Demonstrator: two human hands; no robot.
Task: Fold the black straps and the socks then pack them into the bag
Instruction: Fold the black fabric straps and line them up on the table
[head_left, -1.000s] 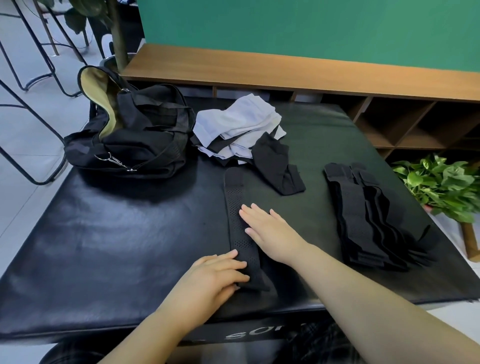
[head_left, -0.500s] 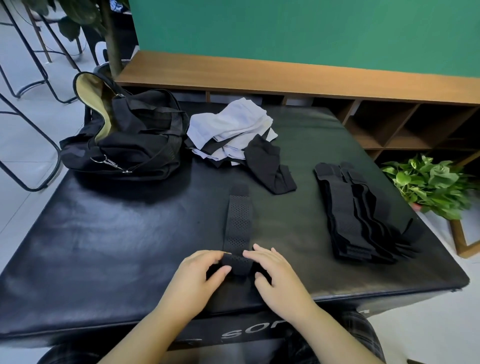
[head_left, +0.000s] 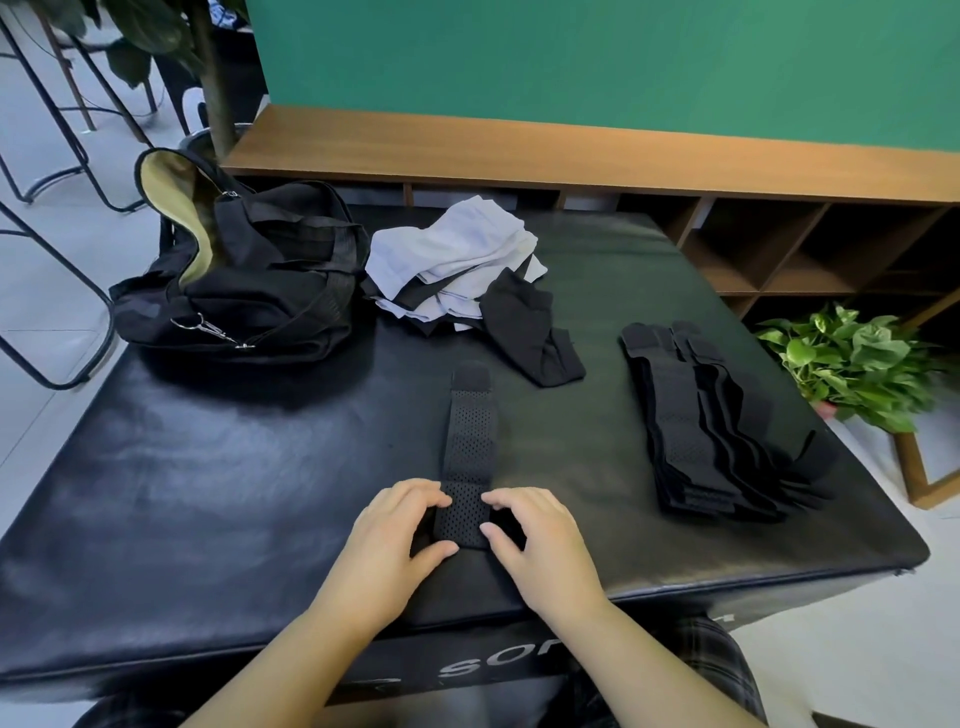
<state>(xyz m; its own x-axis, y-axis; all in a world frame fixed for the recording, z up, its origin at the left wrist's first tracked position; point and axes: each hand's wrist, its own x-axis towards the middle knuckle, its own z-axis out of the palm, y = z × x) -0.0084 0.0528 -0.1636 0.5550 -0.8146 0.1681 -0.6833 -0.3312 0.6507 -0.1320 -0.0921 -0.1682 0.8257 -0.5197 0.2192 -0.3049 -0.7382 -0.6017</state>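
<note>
A black perforated strap (head_left: 470, 436) lies lengthwise on the black padded table (head_left: 208, 483). Its near end is folded over into a short doubled section. My left hand (head_left: 400, 535) pinches that fold from the left and my right hand (head_left: 540, 540) pinches it from the right. A stack of more black straps (head_left: 696, 421) lies to the right. White and black socks (head_left: 457, 260) are heaped at the back, with one black sock (head_left: 530, 332) in front of the heap. The black bag (head_left: 249, 275) sits open at the back left, its yellow lining showing.
A wooden shelf unit (head_left: 571, 150) runs behind the table under a green wall. A potted green plant (head_left: 852, 364) stands on the floor at the right. Metal stool legs (head_left: 62, 156) and a tall plant stand at the left.
Both hands moved from pressing the strap flat to its near end and have rolled that end over, so the strap's flat length is shorter. The view also shifted slightly.
</note>
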